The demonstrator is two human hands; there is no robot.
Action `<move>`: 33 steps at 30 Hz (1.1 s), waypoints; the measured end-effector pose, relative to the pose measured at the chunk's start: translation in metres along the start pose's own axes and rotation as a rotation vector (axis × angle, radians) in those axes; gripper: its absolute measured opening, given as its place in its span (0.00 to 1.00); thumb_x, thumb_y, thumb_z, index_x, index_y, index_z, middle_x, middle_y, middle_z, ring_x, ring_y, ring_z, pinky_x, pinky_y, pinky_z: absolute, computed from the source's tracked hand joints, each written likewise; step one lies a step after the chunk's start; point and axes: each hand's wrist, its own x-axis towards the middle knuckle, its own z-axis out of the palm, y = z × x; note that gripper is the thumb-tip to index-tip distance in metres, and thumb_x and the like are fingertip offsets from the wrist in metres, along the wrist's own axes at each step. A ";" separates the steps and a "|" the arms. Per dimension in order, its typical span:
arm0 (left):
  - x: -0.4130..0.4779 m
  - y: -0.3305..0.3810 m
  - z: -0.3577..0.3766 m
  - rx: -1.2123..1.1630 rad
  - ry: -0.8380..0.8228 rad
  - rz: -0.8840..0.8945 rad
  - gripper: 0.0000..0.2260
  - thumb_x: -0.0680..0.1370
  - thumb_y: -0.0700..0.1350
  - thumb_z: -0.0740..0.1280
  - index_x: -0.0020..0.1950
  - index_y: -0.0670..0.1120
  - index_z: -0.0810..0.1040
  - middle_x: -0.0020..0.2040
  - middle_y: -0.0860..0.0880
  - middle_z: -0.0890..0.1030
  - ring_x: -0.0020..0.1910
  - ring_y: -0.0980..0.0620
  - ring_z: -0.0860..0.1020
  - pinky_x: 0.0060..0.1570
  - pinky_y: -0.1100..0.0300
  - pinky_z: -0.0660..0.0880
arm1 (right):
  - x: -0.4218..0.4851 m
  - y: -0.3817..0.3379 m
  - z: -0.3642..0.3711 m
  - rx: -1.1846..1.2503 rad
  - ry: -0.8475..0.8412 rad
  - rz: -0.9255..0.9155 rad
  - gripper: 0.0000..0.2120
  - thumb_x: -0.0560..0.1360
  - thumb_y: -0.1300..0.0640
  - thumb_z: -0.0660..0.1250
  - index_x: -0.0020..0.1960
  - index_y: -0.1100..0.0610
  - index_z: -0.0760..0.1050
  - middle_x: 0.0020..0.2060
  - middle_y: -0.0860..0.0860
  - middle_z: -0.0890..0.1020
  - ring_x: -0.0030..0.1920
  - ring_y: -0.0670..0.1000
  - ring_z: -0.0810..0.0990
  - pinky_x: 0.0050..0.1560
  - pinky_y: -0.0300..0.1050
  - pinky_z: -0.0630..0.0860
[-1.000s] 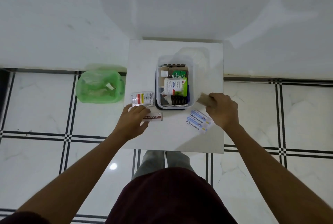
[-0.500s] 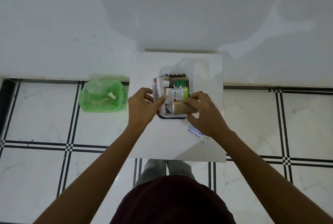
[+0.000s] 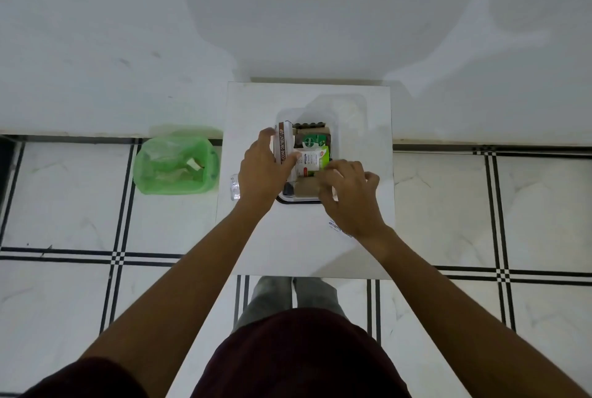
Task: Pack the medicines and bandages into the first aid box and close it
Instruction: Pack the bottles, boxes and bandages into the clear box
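The clear first aid box (image 3: 298, 200) stands open in the middle of the small white table (image 3: 304, 250), filled with packets, among them a green Dettol pack (image 3: 312, 141). My left hand (image 3: 261, 170) grips a white and brown iodine ointment carton (image 3: 283, 145), standing on edge inside the box along its left wall. My right hand (image 3: 349, 193) curls over the box's near right corner, its fingers on the end of a brown bandage roll (image 3: 305, 188) lying across the front of the box. White antiseptic sachets (image 3: 335, 224) peek out under my right wrist.
A clear lid (image 3: 347, 109) lies on the table just behind the box. A blister pack (image 3: 235, 186) rests at the table's left edge beside my left hand. A green plastic bin (image 3: 175, 162) sits on the tiled floor to the left. A white wall rises behind.
My left hand picked the ointment carton off the table and carried it into the box's left side. My right hand brought the brown roll from the right into the box's front.
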 end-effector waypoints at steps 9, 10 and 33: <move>0.000 0.000 -0.001 0.179 -0.065 0.108 0.29 0.76 0.58 0.65 0.74 0.53 0.63 0.50 0.43 0.76 0.47 0.45 0.75 0.40 0.56 0.68 | 0.051 0.004 -0.002 -0.217 -0.171 -0.104 0.17 0.71 0.48 0.67 0.58 0.50 0.76 0.59 0.48 0.81 0.61 0.56 0.73 0.57 0.62 0.61; 0.001 -0.001 -0.001 0.187 -0.073 0.105 0.29 0.75 0.58 0.65 0.74 0.53 0.63 0.49 0.43 0.76 0.47 0.46 0.75 0.40 0.56 0.68 | 0.053 0.007 -0.004 -0.213 -0.165 -0.119 0.17 0.71 0.48 0.67 0.58 0.51 0.77 0.57 0.49 0.82 0.61 0.56 0.74 0.57 0.62 0.60; 0.008 -0.014 0.004 0.653 -0.165 0.317 0.25 0.78 0.48 0.59 0.75 0.56 0.59 0.79 0.48 0.43 0.77 0.41 0.44 0.64 0.30 0.59 | 0.061 0.018 -0.016 -0.155 -0.239 -0.107 0.17 0.73 0.56 0.69 0.62 0.50 0.76 0.61 0.49 0.80 0.59 0.56 0.68 0.54 0.56 0.55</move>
